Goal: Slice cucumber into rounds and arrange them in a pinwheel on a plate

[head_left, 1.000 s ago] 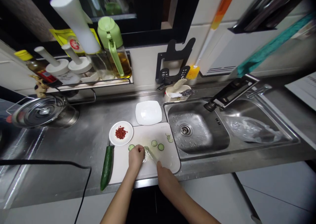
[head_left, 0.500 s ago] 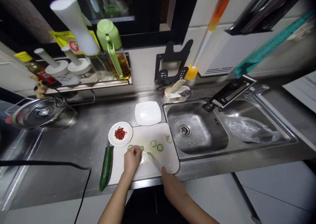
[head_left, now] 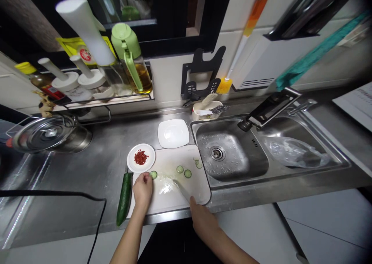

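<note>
On the steel counter lies a white cutting board (head_left: 174,198) with several thin cucumber slices (head_left: 184,171) scattered on its far half. My left hand (head_left: 142,188) rests on the board's left side with its fingers curled, just below one slice (head_left: 153,174); what it holds is hidden. My right hand (head_left: 200,217) at the board's near right corner grips a knife (head_left: 181,189) whose blade points up-left across the board. A whole cucumber (head_left: 124,197) lies on the counter along the board's left edge.
A small round plate of chopped red chilli (head_left: 141,157) and a bare square white plate (head_left: 173,133) sit behind the board. The sink (head_left: 229,155) lies right, with a plastic bag (head_left: 293,151) in it. A pot lid (head_left: 46,134) and a condiment rack (head_left: 95,85) stand at the left.
My left hand has slid left across the board, away from the knife. My right hand has drawn back toward the near edge with the knife.
</note>
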A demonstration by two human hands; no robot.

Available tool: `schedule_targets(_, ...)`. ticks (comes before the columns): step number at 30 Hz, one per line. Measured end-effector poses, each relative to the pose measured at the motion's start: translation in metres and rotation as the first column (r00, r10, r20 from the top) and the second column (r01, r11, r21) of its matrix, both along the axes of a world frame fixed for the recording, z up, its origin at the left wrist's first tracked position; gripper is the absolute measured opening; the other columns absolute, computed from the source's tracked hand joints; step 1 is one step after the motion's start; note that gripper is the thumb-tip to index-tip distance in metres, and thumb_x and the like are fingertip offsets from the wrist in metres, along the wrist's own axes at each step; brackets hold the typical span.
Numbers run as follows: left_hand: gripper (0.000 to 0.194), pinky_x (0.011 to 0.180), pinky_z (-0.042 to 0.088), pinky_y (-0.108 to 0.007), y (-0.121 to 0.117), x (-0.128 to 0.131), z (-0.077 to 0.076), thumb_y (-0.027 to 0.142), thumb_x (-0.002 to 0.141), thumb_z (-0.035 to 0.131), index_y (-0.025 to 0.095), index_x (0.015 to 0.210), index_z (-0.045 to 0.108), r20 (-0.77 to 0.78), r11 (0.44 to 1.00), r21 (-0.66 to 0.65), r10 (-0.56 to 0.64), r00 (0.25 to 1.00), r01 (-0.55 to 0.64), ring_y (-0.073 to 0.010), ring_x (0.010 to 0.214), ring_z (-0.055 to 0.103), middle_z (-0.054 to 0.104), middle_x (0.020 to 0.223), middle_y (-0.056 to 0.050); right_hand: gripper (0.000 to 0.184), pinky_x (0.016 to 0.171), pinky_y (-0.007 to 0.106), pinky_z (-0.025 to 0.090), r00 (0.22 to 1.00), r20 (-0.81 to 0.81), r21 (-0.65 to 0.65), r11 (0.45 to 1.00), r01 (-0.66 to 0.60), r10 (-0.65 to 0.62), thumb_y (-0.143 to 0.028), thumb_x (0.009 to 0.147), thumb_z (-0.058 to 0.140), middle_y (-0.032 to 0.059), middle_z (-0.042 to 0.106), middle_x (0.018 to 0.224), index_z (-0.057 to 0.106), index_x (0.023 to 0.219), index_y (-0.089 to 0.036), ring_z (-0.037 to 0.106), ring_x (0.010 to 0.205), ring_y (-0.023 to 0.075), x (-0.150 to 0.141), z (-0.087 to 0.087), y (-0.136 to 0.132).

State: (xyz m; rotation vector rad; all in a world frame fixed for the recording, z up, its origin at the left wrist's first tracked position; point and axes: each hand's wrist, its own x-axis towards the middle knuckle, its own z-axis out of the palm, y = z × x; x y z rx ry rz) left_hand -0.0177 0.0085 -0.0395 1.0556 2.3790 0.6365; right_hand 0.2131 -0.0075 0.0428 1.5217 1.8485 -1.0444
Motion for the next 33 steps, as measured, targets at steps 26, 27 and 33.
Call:
schedule_targets(26,0.009,0.063,0.036,-0.022,0.064,0.083,0.003,0.012,0.069,0.053,0.019,0.071,0.057,0.164,0.898,-0.050,-0.425,0.890,0.438,-0.0118,0.065,0.053,0.060,0.070,0.000,0.053,0.077,0.032,0.048,1.000,0.007,0.050,0.999,0.006,-0.007,0.005,0.081,0.026,0.0184,0.065,0.104,0.040,0.131,-0.009,0.063,0.095,0.0231,-0.002,0.006,0.000)
schedule_targets(27,0.010,0.062,0.036,-0.022,0.063,0.084,0.003,0.012,0.070,0.052,0.020,0.073,0.057,0.176,0.901,-0.050,-0.416,0.892,0.431,-0.0118,0.064,0.053,0.060,0.068,0.001,0.053,0.077,0.031,0.048,1.000,0.004,0.058,0.998,0.004,-0.005,0.004,0.081,0.027,0.0183,0.065,0.104,0.041,0.130,-0.009,0.064,0.094,0.0228,-0.002,0.006,0.000)
schedule_targets(33,0.017,0.064,0.038,-0.023,0.064,0.085,0.005,0.018,0.068,0.060,0.019,0.085,0.059,0.164,0.920,-0.114,-0.354,0.921,0.374,-0.0132,0.067,0.056,0.063,0.073,-0.001,0.049,0.077,0.031,0.047,1.000,-0.015,0.063,0.998,-0.005,0.006,0.002,0.082,0.030,0.0192,0.065,0.104,0.042,0.128,-0.008,0.063,0.094,0.0230,-0.002,0.008,0.000)
